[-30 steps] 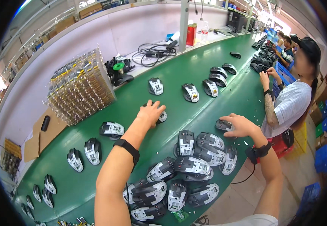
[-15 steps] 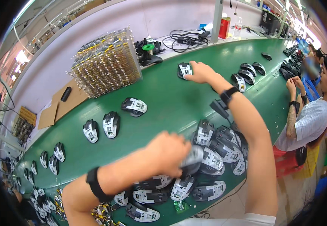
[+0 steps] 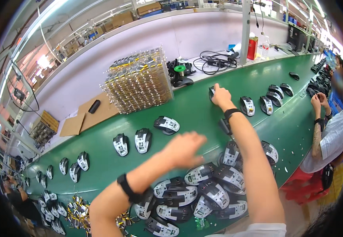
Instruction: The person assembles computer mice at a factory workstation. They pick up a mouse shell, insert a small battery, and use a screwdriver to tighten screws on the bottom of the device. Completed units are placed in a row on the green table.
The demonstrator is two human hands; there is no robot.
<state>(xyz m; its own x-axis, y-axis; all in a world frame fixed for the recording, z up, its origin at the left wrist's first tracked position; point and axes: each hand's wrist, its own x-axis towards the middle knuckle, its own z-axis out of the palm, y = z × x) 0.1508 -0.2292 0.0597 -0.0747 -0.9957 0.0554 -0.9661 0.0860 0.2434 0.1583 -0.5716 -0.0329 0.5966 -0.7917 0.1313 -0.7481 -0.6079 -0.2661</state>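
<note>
My right hand (image 3: 221,95) is closed round a black-and-grey computer mouse (image 3: 211,94) on the far part of the green bench; the fingers hide most of it. My left hand (image 3: 184,149), somewhat blurred, hovers over the bench with thumb and fingers apart and nothing between them. Below it lies a heap of black-and-silver mouse bodies (image 3: 213,194), several overlapping. A single mouse (image 3: 247,106) stands just right of my right hand. Past my left hand sit more mice, among them one (image 3: 166,125) at the end of a spaced row.
A tall block of stacked wired parts (image 3: 137,85) stands at the back beside cardboard (image 3: 72,125). Coiled black cable (image 3: 215,61) lies on the back ledge. Loose yellow-wired parts (image 3: 77,211) are heaped front left. At the right a co-worker (image 3: 329,130) sits by dark mice.
My left hand has let go of a mouse at the heap and risen away, its fingers opening. The right hand stays on its mouse. The whole view has shifted.
</note>
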